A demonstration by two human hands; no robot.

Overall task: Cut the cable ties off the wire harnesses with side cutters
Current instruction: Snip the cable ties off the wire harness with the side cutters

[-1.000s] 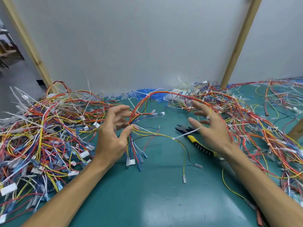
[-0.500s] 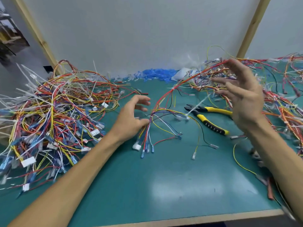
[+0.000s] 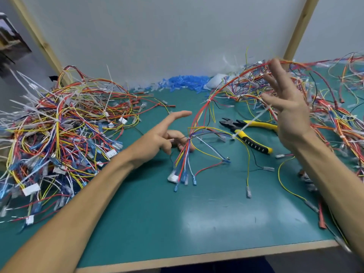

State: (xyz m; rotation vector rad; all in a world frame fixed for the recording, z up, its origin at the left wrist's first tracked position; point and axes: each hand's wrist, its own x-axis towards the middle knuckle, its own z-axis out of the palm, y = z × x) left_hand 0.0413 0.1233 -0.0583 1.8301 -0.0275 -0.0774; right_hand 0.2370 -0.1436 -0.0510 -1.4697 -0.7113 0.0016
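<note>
One wire harness [image 3: 199,117] of red, yellow and blue wires arcs across the middle of the green table [image 3: 149,223]. Its connector ends [image 3: 182,177] lie fanned on the table. My left hand [image 3: 163,136] lies beside the tied part of the bundle, index finger straight, the other fingers loosely curled against the wires. My right hand [image 3: 285,107] is raised with spread fingers, and the harness's far red strand drapes over its fingertips. The side cutters [image 3: 249,133], with yellow and black handles, lie on the table between my hands. A white cable tie [image 3: 254,120] crosses them.
A big tangle of harnesses [image 3: 59,134] with white tie tails fills the left side. Another heap [image 3: 334,115] covers the right. Blue and white offcuts [image 3: 185,82] lie along the back wall. Wooden posts [image 3: 297,30] stand at the back corners. The table's front edge [image 3: 197,259] is near.
My right hand has risen and swung right, lifting the harness's far strand. My left hand has let its pinch go and stretched its index finger. The cutters have not moved.
</note>
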